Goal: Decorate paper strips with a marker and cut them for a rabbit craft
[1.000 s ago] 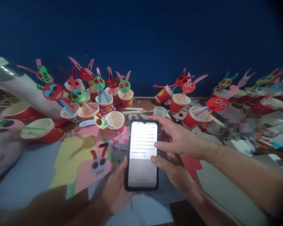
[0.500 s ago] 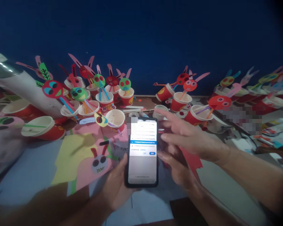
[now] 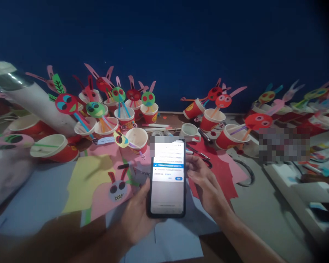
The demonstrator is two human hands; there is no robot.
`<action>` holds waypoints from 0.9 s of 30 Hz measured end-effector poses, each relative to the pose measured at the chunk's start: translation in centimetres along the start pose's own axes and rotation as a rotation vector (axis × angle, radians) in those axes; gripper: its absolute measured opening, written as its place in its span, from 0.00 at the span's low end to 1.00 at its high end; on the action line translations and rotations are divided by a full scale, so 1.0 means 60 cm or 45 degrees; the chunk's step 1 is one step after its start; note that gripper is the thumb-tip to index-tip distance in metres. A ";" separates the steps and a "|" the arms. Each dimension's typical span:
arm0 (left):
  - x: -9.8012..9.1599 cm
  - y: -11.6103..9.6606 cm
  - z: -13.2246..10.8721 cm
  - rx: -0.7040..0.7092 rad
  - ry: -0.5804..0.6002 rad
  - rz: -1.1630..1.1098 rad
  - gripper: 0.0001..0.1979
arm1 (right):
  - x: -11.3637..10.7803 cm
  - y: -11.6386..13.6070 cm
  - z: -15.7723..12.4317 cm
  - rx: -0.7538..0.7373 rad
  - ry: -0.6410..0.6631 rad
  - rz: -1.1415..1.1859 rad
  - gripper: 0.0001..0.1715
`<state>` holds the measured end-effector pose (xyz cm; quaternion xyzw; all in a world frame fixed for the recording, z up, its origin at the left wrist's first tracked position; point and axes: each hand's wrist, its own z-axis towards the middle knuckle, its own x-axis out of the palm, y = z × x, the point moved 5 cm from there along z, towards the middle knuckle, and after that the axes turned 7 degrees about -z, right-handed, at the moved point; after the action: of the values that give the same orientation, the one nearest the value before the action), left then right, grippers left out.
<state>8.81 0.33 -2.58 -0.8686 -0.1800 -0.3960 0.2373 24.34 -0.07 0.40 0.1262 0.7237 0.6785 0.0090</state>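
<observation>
A black phone (image 3: 168,193) with a lit screen stands near the middle of the head view, showing a list with one blue row. My left hand (image 3: 138,215) is closed round its lower left side, the thumb along the edge. At the right edge of the phone is my right hand (image 3: 207,182), its bent fingers against that side. Below and behind the phone lie white-blue sheets (image 3: 178,243). Left of it is a pink paper (image 3: 101,197) bearing a grey rabbit face (image 3: 117,190), beside a yellow sheet (image 3: 80,179).
Several red paper cups (image 3: 150,115) with paper animal figures line the back by a blue wall (image 3: 164,54). A white mug (image 3: 189,132), pens (image 3: 200,151) and red paper (image 3: 222,179) lie right of centre. A large bottle (image 3: 41,102) leans at left.
Another hand that reached in from the right above my right hand is gone, uncovering the mug, pens and red paper. My right hand's fingers are more bent. The view has shifted slightly.
</observation>
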 end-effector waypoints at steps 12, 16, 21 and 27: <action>0.009 0.006 0.004 -0.085 0.136 -0.137 0.20 | 0.004 -0.004 -0.003 0.051 -0.006 0.024 0.12; 0.010 0.006 0.006 -0.078 0.184 -0.157 0.21 | 0.005 -0.003 -0.001 0.048 -0.010 -0.047 0.16; 0.023 0.007 0.004 -0.067 0.421 -0.191 0.22 | 0.021 0.003 -0.007 0.033 -0.035 -0.195 0.35; 0.022 0.013 0.005 -0.080 0.447 -0.188 0.21 | 0.026 0.000 -0.009 0.034 -0.079 -0.198 0.39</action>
<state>10.21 0.03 -1.94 -0.7775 -0.1866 -0.5633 0.2082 22.75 -0.30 0.69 0.0905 0.7397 0.6617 0.0825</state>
